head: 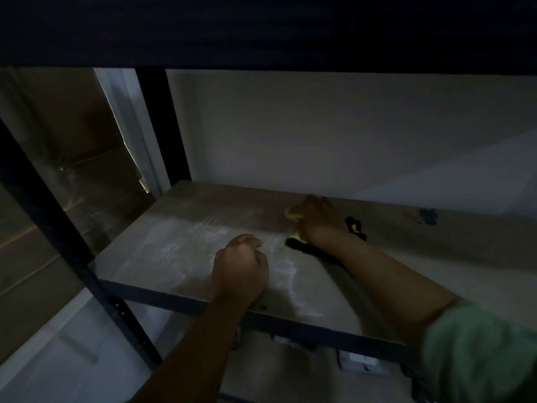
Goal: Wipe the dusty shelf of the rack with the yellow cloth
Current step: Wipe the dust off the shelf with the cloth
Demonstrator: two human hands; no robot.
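The rack's wooden shelf [174, 245] lies in dim light, with pale dust streaks across its left and middle part. My right hand [319, 221] presses on the yellow cloth [293, 215] near the back of the shelf, close to the wall. The cloth shows as yellow bits at the hand's left edge and under the wrist; most of it is hidden. My left hand [239, 267] rests as a closed fist on the shelf near its front edge, holding nothing.
Black metal uprights [43, 210] frame the shelf at the left. A dark upper shelf [261, 27] hangs low overhead. A dark stain [427, 215] marks the shelf at the back right. Wrapped cardboard boxes [69, 158] stand to the left. Small items lie on the level below.
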